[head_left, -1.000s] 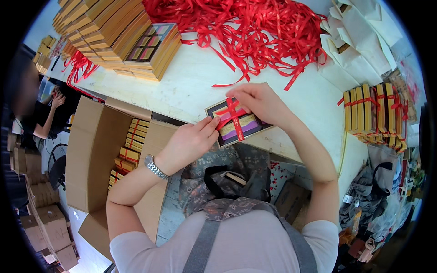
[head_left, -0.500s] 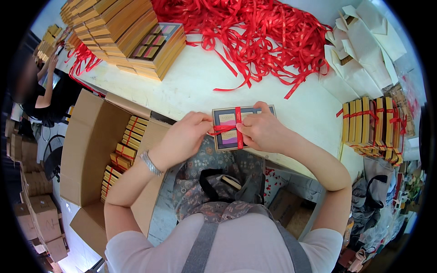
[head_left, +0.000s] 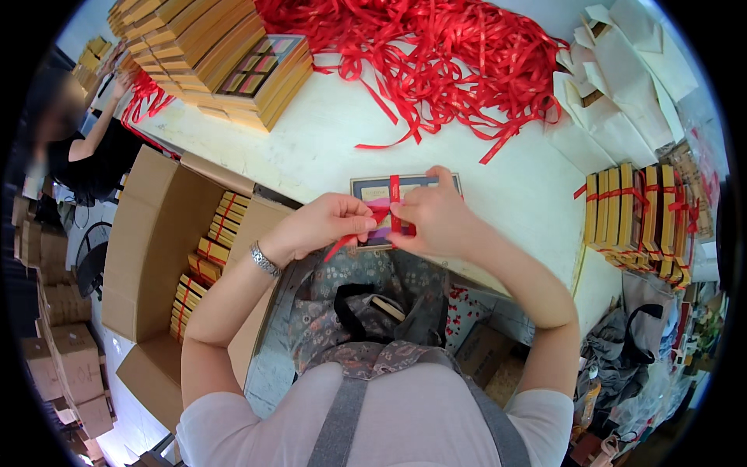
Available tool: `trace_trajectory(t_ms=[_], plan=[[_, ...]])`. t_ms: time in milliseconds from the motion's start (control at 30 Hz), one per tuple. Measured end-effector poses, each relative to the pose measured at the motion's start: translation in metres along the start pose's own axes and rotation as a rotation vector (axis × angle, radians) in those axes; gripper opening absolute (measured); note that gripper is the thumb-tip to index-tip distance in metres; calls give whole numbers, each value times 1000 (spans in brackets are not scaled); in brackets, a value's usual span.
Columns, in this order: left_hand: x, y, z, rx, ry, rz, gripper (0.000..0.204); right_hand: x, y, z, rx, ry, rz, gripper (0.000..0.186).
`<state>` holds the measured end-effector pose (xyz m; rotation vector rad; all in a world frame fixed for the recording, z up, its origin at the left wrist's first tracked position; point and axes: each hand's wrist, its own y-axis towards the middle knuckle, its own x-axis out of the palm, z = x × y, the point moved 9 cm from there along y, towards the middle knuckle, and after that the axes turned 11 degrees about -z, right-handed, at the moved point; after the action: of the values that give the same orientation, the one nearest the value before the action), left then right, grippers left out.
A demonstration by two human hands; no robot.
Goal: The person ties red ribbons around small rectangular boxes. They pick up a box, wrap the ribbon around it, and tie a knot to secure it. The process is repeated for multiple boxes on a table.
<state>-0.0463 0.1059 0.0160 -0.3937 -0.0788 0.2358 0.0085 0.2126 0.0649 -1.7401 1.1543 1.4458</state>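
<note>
A flat, dark gift box (head_left: 362, 187) with a gold rim and pastel contents lies at the table's front edge. A red ribbon (head_left: 394, 189) runs over it from front to back and gathers at a crossing near the middle. My left hand (head_left: 331, 224), with a metal watch on the wrist, pinches the ribbon left of that crossing; a loose tail hangs below its fingers. My right hand (head_left: 437, 216) lies over the box's right side, thumb and fingers closed at the ribbon. One right finger extends towards the far edge. The fingertips partly hide the crossing.
Tall stacks of gold-edged boxes (head_left: 194, 58) stand far left, beside a heap of red ribbons (head_left: 443, 62). White paper bags (head_left: 615, 86) and ribboned boxes (head_left: 634, 206) sit at right. An open carton (head_left: 144, 249) holds ribboned boxes. A co-worker (head_left: 85, 156) is at far left.
My left hand has moved right, closer to the crossing, and a ribbon tail now hangs below it. The box appears slightly farther left and up. My right hand stays at the ribbon.
</note>
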Motion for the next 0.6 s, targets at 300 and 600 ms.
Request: trace_trajectory(t_ms=[300, 600], plan=[[-10, -2, 33, 246, 611, 326, 12, -3, -23, -5, 226, 30, 433, 13], [-5, 18, 53, 569, 872, 337, 16, -3, -24, 0, 270, 121, 394, 11]])
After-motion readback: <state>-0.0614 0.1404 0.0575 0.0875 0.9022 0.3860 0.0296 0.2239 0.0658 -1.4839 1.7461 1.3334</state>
